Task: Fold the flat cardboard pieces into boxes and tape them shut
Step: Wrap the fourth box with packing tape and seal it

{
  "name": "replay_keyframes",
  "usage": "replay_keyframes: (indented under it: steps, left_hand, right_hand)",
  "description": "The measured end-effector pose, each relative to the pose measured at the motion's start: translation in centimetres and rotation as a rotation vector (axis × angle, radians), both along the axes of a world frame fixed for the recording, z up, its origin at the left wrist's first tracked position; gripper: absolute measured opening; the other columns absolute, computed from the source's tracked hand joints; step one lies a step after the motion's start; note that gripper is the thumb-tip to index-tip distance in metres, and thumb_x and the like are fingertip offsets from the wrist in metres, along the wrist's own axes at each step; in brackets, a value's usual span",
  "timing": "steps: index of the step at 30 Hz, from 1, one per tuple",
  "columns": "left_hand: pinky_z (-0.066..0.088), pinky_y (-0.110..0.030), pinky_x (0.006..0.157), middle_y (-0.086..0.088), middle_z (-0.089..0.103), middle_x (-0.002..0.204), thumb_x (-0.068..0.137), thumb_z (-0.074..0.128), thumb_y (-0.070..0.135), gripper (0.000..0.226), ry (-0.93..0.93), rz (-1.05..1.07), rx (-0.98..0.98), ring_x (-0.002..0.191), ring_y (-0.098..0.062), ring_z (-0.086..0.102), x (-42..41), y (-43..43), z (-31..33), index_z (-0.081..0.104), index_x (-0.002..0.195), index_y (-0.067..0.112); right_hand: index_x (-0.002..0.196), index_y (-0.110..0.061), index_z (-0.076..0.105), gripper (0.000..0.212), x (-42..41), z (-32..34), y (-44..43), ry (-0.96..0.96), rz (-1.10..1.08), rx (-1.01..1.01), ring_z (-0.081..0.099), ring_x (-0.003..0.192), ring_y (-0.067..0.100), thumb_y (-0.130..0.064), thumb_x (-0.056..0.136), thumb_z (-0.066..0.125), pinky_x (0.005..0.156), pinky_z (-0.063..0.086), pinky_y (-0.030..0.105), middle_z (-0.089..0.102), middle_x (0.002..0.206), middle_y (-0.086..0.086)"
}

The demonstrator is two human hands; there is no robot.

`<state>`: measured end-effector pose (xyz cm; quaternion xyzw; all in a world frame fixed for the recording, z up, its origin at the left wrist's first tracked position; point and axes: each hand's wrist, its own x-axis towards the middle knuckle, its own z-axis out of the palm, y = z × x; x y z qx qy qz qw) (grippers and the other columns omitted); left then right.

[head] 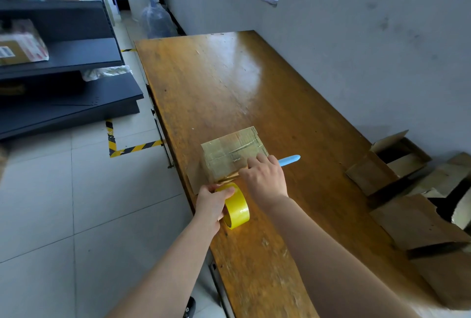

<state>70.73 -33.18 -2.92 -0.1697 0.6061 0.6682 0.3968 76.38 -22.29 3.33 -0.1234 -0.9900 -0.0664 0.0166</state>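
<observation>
A small folded cardboard box (230, 153) sits near the left edge of the wooden table (219, 83), its top covered in clear tape. My left hand (211, 204) grips a yellow tape roll (237, 209) just in front of the box, with a strip of tape running from the roll to the box's near edge. My right hand (265, 177) presses its fingers down on the box's near right corner. A blue-handled cutter (289, 160) lies on the table behind my right hand, partly hidden by it.
Several open and flat cardboard boxes (413, 190) are piled at the table's right edge by the grey wall. Dark metal shelving (63, 62) with parcels stands on the left across a tiled floor marked with yellow-black tape (132, 149).
</observation>
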Motion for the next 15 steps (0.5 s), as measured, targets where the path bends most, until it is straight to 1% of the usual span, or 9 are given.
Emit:
replay_keyframes:
  steps: [2, 5, 7, 9, 10, 13, 15]
  left_hand:
    - [0.048, -0.037, 0.07, -0.012, 0.055, 0.117, 0.081, 0.075, 0.011, 0.044, -0.012, -0.004, 0.005, 0.106, -0.032, 0.055, -0.1, -0.1, 0.1, 0.048, 0.116, 0.015]
    - [0.047, -0.036, 0.069, -0.012, 0.055, 0.115, 0.081, 0.075, 0.01, 0.044, -0.015, 0.002, 0.007, 0.104, -0.031, 0.055, -0.5, -0.3, 0.2, 0.048, 0.115, 0.016]
    - [0.049, -0.036, 0.069, -0.011, 0.057, 0.112, 0.08, 0.076, 0.009, 0.042, 0.013, -0.017, 0.0, 0.101, -0.029, 0.057, -0.6, -0.3, 0.1, 0.049, 0.112, 0.017]
    - [0.053, -0.039, 0.074, -0.011, 0.06, 0.109, 0.078, 0.078, 0.009, 0.04, 0.053, -0.071, -0.027, 0.098, -0.028, 0.06, -0.4, -0.3, 0.0, 0.051, 0.106, 0.018]
    - [0.054, -0.04, 0.075, -0.011, 0.062, 0.108, 0.077, 0.078, 0.009, 0.039, 0.061, -0.084, -0.035, 0.096, -0.029, 0.062, -0.4, -0.3, 0.1, 0.052, 0.104, 0.019]
    - [0.056, -0.044, 0.08, -0.013, 0.063, 0.105, 0.078, 0.077, 0.007, 0.036, 0.058, -0.096, -0.045, 0.092, -0.03, 0.064, -1.0, -0.8, 0.1, 0.055, 0.105, 0.017]
    - [0.055, -0.039, 0.073, -0.011, 0.061, 0.105, 0.079, 0.075, 0.005, 0.033, 0.066, -0.116, -0.043, 0.09, -0.027, 0.063, -1.5, -1.1, 0.3, 0.056, 0.102, 0.019]
  right_hand:
    - [0.102, -0.019, 0.069, 0.016, -0.3, -0.2, -0.2, -0.019, 0.016, 0.032, 0.035, 0.083, 0.017, -0.022, 0.086, 0.069, 0.084, 0.042, 0.036, 0.057, 0.095, 0.002]
    - [0.1, -0.019, 0.069, 0.016, -1.0, -0.6, -0.2, -0.033, 0.038, 0.067, 0.045, 0.086, 0.019, -0.022, 0.084, 0.071, 0.083, 0.044, 0.036, 0.06, 0.097, 0.002]
    - [0.102, -0.015, 0.07, 0.018, -1.6, -1.1, -0.3, -0.073, 0.085, 0.132, 0.05, 0.093, 0.021, -0.021, 0.086, 0.068, 0.082, 0.043, 0.035, 0.061, 0.101, 0.003]
    - [0.107, -0.013, 0.07, 0.021, -1.5, -2.2, -0.4, -0.137, 0.097, 0.157, 0.051, 0.102, 0.023, -0.021, 0.087, 0.065, 0.084, 0.041, 0.035, 0.062, 0.105, 0.003]
    - [0.107, -0.015, 0.07, 0.021, -1.2, -2.8, -0.2, -0.149, 0.062, 0.131, 0.051, 0.104, 0.023, -0.021, 0.087, 0.064, 0.086, 0.041, 0.034, 0.062, 0.105, 0.002]
    - [0.101, -0.022, 0.068, 0.018, 0.5, -4.5, 1.0, -0.115, -0.142, -0.009, 0.05, 0.097, 0.021, -0.017, 0.089, 0.056, 0.084, 0.037, 0.032, 0.061, 0.097, -0.001]
    - [0.101, -0.023, 0.066, 0.019, 2.1, -5.6, 2.0, -0.125, -0.243, -0.063, 0.05, 0.095, 0.019, -0.014, 0.091, 0.052, 0.083, 0.036, 0.031, 0.06, 0.096, -0.002]
